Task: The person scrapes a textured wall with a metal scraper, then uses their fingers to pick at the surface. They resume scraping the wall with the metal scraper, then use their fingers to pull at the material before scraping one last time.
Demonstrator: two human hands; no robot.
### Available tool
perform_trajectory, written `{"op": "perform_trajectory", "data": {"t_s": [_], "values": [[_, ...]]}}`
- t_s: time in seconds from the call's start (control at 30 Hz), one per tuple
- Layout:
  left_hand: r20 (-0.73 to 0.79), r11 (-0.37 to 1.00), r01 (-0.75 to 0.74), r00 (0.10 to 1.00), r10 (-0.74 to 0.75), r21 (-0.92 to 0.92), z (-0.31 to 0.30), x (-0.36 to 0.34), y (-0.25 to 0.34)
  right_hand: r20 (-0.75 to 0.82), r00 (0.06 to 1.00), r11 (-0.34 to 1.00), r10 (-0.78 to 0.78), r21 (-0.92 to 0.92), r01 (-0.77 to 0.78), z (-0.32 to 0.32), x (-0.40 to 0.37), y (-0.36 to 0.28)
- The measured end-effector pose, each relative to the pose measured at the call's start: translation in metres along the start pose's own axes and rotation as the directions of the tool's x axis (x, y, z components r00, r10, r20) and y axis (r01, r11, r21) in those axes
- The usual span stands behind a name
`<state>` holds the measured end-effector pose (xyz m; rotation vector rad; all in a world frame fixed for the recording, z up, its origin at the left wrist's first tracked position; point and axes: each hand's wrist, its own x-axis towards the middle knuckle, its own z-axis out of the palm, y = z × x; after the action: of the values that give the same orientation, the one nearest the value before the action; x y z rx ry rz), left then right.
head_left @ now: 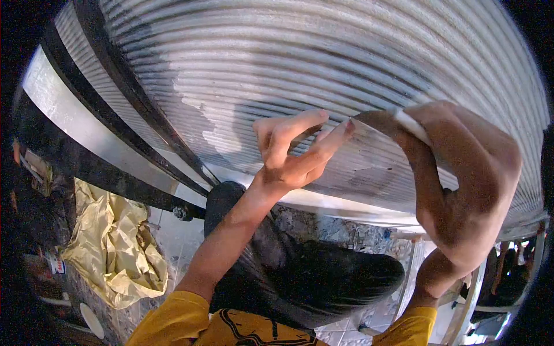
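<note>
My left hand (288, 147) is raised in front of a pale ribbed panel (358, 63), its fingers bent and apart, with nothing plainly held. A darker sliver shows in the shade between its fingers. Close on its right, my right hand (473, 167) is bent at the wrist, fingers and thumb closed on a small white piece (412, 126); I cannot tell what it is. The end of the right hand reaches toward the left fingertips. Shadow and a greyer, ragged-edged patch (193, 124) mark the panel behind both hands.
Dark bars (124, 72) run along the panel's left side. Crumpled yellowish sheeting (118, 248) lies on the floor at the left. My dark-trousered leg (323, 277) is folded beneath my arms. A pale frame leg (467, 300) stands at the lower right, over a littered floor.
</note>
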<state>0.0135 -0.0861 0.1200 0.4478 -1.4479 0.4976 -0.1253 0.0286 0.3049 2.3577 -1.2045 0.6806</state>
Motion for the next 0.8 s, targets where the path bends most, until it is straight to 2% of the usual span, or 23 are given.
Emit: {"op": "perform_trajectory", "data": {"t_s": [0.07, 0.13, 0.17, 0.2, 0.27, 0.33, 0.43, 0.5, 0.53, 0.6, 0.63, 0.67, 0.7, 0.73, 0.8], "values": [[0.022, 1.000, -0.004, 1.000, 0.004, 0.010, -0.003, 0.000, 0.000, 0.034, 0.999, 1.000, 0.021, 0.019, -0.021, 0.000, 0.004, 0.001], [0.043, 1.000, -0.009, 0.999, 0.008, 0.016, -0.005, 0.001, 0.001, -0.026, 0.999, 0.993, 0.028, 0.119, -0.025, 0.005, 0.009, 0.005], [0.050, 1.000, -0.002, 0.999, 0.001, 0.019, -0.005, 0.002, 0.001, 0.036, 0.998, 0.998, -0.043, 0.044, 0.041, -0.002, 0.014, 0.007], [0.059, 1.000, 0.004, 0.998, -0.005, 0.020, -0.005, 0.002, 0.002, 0.035, 0.999, 0.998, -0.040, 0.040, 0.039, -0.003, 0.016, 0.013], [0.051, 1.000, -0.003, 0.999, 0.003, -0.002, -0.005, 0.001, 0.001, 0.089, 0.996, 0.985, 0.005, 0.171, -0.021, -0.003, 0.013, 0.028], [0.079, 1.000, 0.026, 0.997, -0.025, -0.005, -0.006, 0.003, 0.003, 0.046, 0.999, 0.993, -0.005, 0.121, 0.000, -0.001, 0.009, 0.030], [0.023, 0.996, 0.015, 1.000, -0.013, -0.091, -0.002, -0.002, -0.004, 0.076, 0.996, 0.972, 0.054, 0.223, -0.070, 0.000, -0.003, 0.036], [0.047, 0.998, 0.011, 0.999, -0.008, -0.067, -0.004, -0.001, -0.004, -0.095, 0.994, 0.994, -0.058, 0.092, 0.066, 0.000, -0.014, 0.039], [0.071, 0.999, 0.014, 0.997, -0.011, -0.043, -0.004, -0.001, -0.003, -0.096, 0.994, 0.994, -0.059, 0.090, 0.068, -0.004, -0.018, 0.035], [0.066, 0.999, 0.028, 0.997, -0.026, -0.034, -0.004, 0.000, -0.001, -0.006, 0.999, 0.989, 0.038, 0.146, -0.036, -0.018, -0.024, 0.024], [0.066, 0.999, 0.042, 0.997, -0.040, -0.030, -0.003, 0.000, 0.000, -0.005, 0.999, 0.989, 0.043, 0.145, -0.042, -0.024, -0.029, 0.024], [0.069, 0.998, 0.040, 0.997, -0.037, -0.039, -0.003, 0.000, 0.003, 0.121, 0.970, 0.954, 0.212, 0.190, -0.232, -0.030, -0.035, 0.027], [0.099, 0.995, 0.079, 0.992, -0.073, -0.058, -0.004, 0.001, 0.007, 0.249, 0.897, 0.884, 0.364, 0.210, -0.417, -0.035, -0.040, 0.027], [0.130, 0.990, 0.120, 0.985, -0.109, -0.076, -0.005, 0.002, 0.011, 0.246, 0.895, 0.881, 0.373, 0.207, -0.425, -0.034, -0.045, 0.023], [0.147, 0.993, 0.115, 0.983, -0.109, -0.034, -0.007, 0.011, 0.022, 0.123, 0.746, 0.722, 0.655, 0.188, -0.665, -0.027, -0.054, 0.009]]}}
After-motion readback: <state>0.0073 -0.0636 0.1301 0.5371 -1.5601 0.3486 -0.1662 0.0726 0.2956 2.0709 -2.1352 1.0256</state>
